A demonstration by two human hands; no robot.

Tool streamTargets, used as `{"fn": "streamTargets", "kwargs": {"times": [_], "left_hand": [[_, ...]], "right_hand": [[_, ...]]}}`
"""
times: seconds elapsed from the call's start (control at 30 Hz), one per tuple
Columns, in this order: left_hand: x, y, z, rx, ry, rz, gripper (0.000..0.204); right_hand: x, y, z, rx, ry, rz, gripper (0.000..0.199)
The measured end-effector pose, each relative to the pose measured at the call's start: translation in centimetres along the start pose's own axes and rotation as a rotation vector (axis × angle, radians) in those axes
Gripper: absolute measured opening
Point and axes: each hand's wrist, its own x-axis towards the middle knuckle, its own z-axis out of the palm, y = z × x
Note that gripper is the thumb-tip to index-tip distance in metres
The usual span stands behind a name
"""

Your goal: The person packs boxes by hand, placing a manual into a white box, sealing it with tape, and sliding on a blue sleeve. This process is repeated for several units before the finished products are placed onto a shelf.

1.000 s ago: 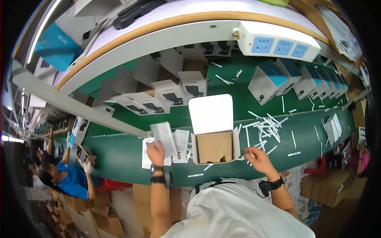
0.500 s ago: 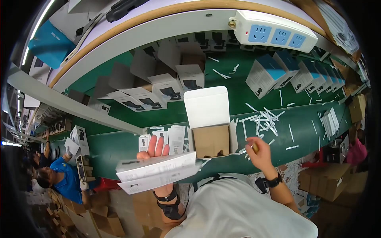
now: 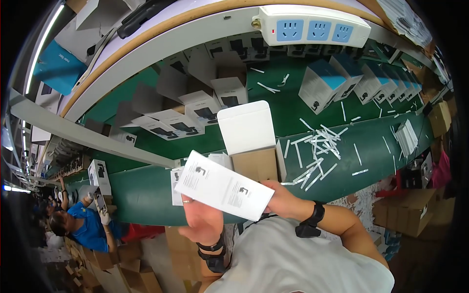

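A folded white instruction leaflet (image 3: 222, 188) with small printed pictures lies tilted in front of me. My right hand (image 3: 286, 201) grips its right end, some fingers hidden behind the paper. Under the left half, my left hand (image 3: 202, 222) is turned palm up with its thumb held away from the paper; the leaflet covers most of its fingertips. Just beyond the leaflet stands a white carton (image 3: 246, 127) with its lid raised and a brown cardboard insert (image 3: 255, 165) inside. More white printed papers (image 3: 176, 188) lie on the green bench, partly covered by the leaflet.
Loose white paper strips (image 3: 322, 141) are scattered right of the carton. Open printed boxes (image 3: 200, 110) stand back left, blue-topped boxes (image 3: 322, 85) back right. A power strip (image 3: 312, 29) hangs on the shelf edge. A co-worker in blue (image 3: 88, 227) works at left.
The leaflet has swung from nearly edge-on to showing its printed face. My right hand has come left from beside the strips and taken its right end; my left thumb is now off it.
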Motion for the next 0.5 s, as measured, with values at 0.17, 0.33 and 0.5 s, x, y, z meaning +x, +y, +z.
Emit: {"fn": "streamTargets", "kwargs": {"times": [0.17, 0.33, 0.5], "left_hand": [[1.1, -0.3, 0.3, 0.529, 0.167, -0.169, 0.069], [2.8, -0.5, 2.0, 0.600, -0.067, 0.412, 0.095], [3.7, -4.4, -3.7, 1.420, -0.495, 0.600, 0.073]], "right_hand": [[0.3, 1.5, -0.8, -0.235, -0.162, -0.259, 0.032], [-2.6, -0.3, -3.9, -0.474, 0.006, -0.396, 0.024], [-4.6, -2.5, -5.4, -0.374, 0.171, -0.358, 0.019]]}}
